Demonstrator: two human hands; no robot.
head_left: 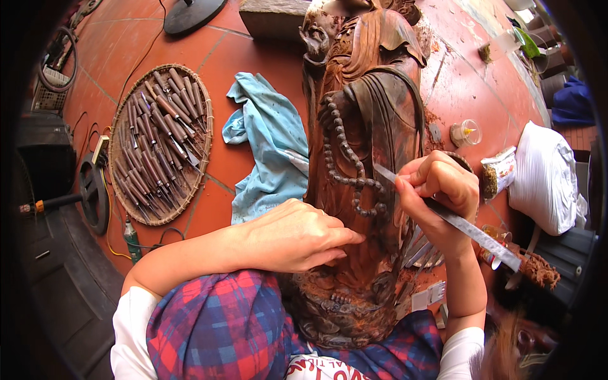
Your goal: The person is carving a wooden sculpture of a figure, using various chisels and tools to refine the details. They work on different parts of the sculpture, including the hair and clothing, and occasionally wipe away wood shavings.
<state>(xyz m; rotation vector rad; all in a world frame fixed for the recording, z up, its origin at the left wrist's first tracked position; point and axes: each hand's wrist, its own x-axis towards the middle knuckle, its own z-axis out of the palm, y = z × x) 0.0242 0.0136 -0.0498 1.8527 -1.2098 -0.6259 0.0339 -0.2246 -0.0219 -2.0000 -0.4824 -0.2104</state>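
Observation:
A dark brown carved wooden statue (387, 101) in flowing robes lies lengthwise in front of me, its base close to my lap. Carved prayer beads (334, 166) hang in a loop from its hand. My left hand (297, 237) rests on the statue's lower robe, index finger stretched out against the wood and the other fingers loosely bent, holding nothing. My right hand (442, 190) pinches a long flat metal file (479, 238) between thumb and fingers. The file's narrow tip is over the robe beside the beads, and its wide end sticks out past my wrist; I cannot tell whether the tip touches.
A round woven basket (118, 166) full of wood-handled chisels (166, 126) sits at left on the red tile floor. A light blue cloth (269, 139) lies against the statue. At right are a small jar (467, 133), a white sack (548, 180) and more tools (423, 250).

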